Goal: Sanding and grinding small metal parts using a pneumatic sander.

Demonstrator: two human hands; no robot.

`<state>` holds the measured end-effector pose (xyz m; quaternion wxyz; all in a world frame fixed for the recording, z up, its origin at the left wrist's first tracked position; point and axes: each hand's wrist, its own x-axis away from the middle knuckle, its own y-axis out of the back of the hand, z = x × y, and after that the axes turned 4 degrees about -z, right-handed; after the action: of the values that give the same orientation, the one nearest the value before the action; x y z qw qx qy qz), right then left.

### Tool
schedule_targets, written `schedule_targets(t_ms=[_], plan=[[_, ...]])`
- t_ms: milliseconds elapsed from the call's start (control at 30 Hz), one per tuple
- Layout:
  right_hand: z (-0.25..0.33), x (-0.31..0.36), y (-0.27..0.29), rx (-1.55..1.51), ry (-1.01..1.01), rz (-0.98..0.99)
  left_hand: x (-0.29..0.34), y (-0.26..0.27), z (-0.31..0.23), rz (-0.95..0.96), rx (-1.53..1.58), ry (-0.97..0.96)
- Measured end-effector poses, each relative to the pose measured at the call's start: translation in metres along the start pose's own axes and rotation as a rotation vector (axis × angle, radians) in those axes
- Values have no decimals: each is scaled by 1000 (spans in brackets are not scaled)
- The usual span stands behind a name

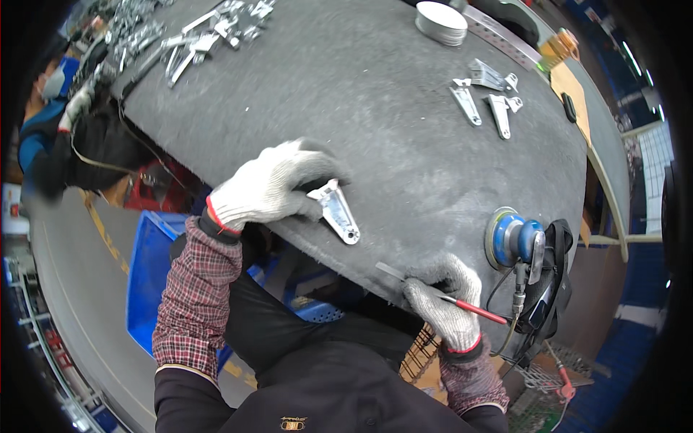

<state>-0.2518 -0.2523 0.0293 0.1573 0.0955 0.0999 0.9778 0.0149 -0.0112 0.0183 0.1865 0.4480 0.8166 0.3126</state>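
Observation:
My left hand (268, 186), in a white knitted glove with a red cuff edge, grips a silvery cast metal bracket (338, 213) by its wide end. The bracket's tapered end, with a small hole, points toward me over the dark worktable (375, 130). Near the table's front edge, my gloved right hand (446, 299) is closed around a file with a red handle (482, 312). The file's thin grey blade points up and left, apart from the bracket. Part of the handle is hidden by the fingers.
A blue sander (514, 239) with a hose stands at the right, by a black bag (552, 281). Several similar brackets (499, 115) lie beyond. Metal parts (206, 40) are heaped far left, where another person (54, 119) sits. A white roll (440, 25) stands at the back.

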Motion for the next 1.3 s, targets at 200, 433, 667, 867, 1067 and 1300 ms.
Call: schedule_targets(t_ms=[200,433,667,867,1067,1300], plan=[[40,-53,-28,465,216,183,1,-6,12,-12,-133,-178],[53,-56,-43,596,137,271,4,-26,22,-117,-222,-268],[63,-60,-50,616,195,301,1,-31,10,-150,-393,-298],[69,-66,-48,679,195,375,0,-30,3,-94,-457,-230],[68,-66,-43,626,155,364,1,-28,-1,-73,-410,-183],[73,-71,-40,680,71,425,1,-30,0,-68,-401,-182]])
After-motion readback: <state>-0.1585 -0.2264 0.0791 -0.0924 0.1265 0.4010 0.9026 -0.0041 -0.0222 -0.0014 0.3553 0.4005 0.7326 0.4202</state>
